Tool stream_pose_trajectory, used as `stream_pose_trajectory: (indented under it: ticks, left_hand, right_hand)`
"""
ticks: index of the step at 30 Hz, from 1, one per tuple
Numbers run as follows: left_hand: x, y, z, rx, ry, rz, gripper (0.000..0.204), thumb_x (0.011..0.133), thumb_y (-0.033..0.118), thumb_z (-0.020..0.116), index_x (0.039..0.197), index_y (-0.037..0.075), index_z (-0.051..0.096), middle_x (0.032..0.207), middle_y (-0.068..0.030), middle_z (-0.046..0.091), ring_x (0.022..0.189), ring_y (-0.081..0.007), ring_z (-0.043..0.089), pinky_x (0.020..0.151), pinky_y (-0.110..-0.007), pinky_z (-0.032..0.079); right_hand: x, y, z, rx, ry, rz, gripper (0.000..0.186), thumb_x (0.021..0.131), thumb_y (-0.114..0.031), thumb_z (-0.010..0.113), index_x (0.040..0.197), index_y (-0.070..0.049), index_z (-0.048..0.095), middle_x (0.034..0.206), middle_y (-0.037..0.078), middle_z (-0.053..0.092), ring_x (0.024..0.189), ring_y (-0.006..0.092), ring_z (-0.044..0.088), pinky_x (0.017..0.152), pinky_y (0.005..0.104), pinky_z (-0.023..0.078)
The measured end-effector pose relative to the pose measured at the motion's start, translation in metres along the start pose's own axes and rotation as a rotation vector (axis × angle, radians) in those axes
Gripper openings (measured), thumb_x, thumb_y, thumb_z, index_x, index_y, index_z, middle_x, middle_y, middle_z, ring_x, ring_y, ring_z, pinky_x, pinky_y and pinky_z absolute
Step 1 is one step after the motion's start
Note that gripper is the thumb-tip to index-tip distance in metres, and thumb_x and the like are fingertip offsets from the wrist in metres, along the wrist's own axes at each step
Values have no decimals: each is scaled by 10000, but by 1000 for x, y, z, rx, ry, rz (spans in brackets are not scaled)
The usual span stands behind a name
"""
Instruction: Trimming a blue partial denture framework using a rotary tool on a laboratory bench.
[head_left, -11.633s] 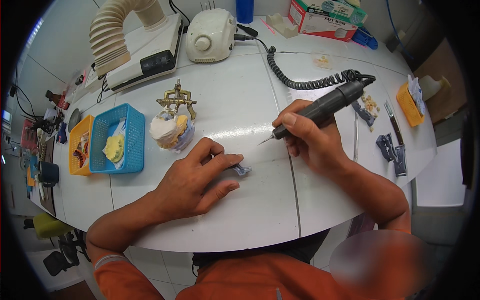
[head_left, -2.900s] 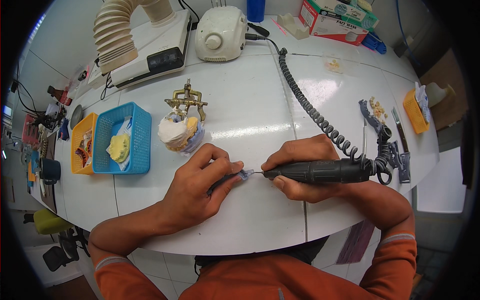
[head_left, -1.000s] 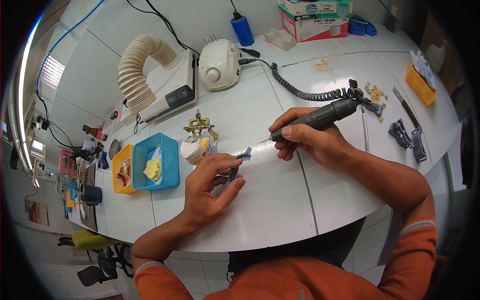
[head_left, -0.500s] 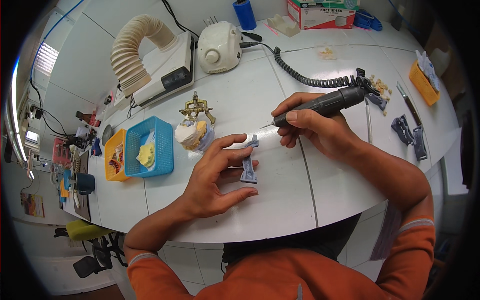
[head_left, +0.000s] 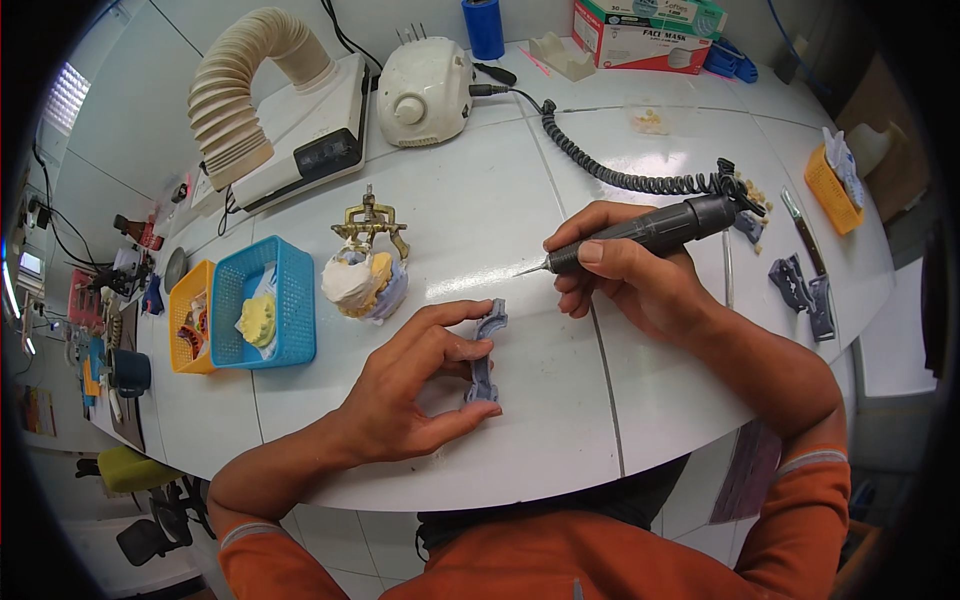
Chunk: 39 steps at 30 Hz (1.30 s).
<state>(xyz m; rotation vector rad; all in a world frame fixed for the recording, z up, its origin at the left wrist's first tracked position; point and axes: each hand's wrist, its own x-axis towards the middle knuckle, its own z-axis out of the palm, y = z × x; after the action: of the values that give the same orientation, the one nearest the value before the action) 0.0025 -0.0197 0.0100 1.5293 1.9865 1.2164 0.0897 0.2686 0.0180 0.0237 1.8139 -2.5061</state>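
Note:
A narrow grey-blue moulded piece (head_left: 483, 376) is held upright between the fingertips and thumb of my left hand (head_left: 395, 385). Its upper end is by my index finger, its lower end at the thumb; the middle is partly behind the fingers. My right hand (head_left: 645, 275) grips a black rotary handpiece (head_left: 655, 230) like a pen. The handpiece's thin metal bur points left, above and to the right of the piece and apart from it. Left of my hands, a dental model (head_left: 358, 283) in white, yellow and pale blue sits at a brass articulator (head_left: 372, 222).
Blue (head_left: 300, 335) and orange baskets (head_left: 183, 360) stand at left. Behind are a white machine with a ribbed hose (head_left: 235, 85) and a white control unit (head_left: 425, 92), its coiled cord (head_left: 620, 180) crossing the table. At right lie a knife (head_left: 805, 235) and more grey-blue pieces (head_left: 790, 283).
My left hand has turned the grey-blue piece, and the thumb, earlier apart from its lower end, now meets it. My right hand keeps hold of the handpiece. The whole view has shifted slightly.

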Motion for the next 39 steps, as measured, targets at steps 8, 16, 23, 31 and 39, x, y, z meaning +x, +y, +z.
stream_pose_trajectory:
  ticks: [8,16,23,31,39]
  left_hand:
    - [2,1,-3,13,-20,-5,640,767,183,979,1234,-8,585,1468,-277,508,1088,-257,756,894,-349,673]
    - [0,-4,-5,35,31,9,617,727,289,1009,1127,23,621,1342,-266,605,1071,-261,702,840,-340,596]
    - [-2,-1,-4,87,53,-62,480,765,169,956,1095,22,640,1270,-224,622,978,-211,675,740,-299,555]
    - [0,7,-6,74,72,-126,288,862,43,822,1081,4,638,1225,-171,622,893,-208,699,721,-312,581]
    - [2,1,-2,104,131,-40,295,865,-48,724,1151,16,686,1127,-160,679,953,-265,729,758,-337,599]
  right_hand:
    - [1,-1,-3,12,-6,26,345,992,-169,668,1220,89,664,972,176,709,860,235,743,766,372,635]
    - [1,1,-4,3,-41,21,341,994,-177,686,1212,85,669,950,164,717,842,215,746,752,351,633]
    - [-1,-3,-1,-148,-41,43,295,982,-172,702,1152,69,703,880,141,739,750,181,752,697,300,619]
    - [-2,-7,6,-337,-30,43,243,944,-149,721,1065,61,736,826,119,751,691,180,765,625,296,626]
    - [-5,2,8,-708,-202,-215,310,830,-144,750,1096,14,771,842,133,791,743,202,785,693,300,620]
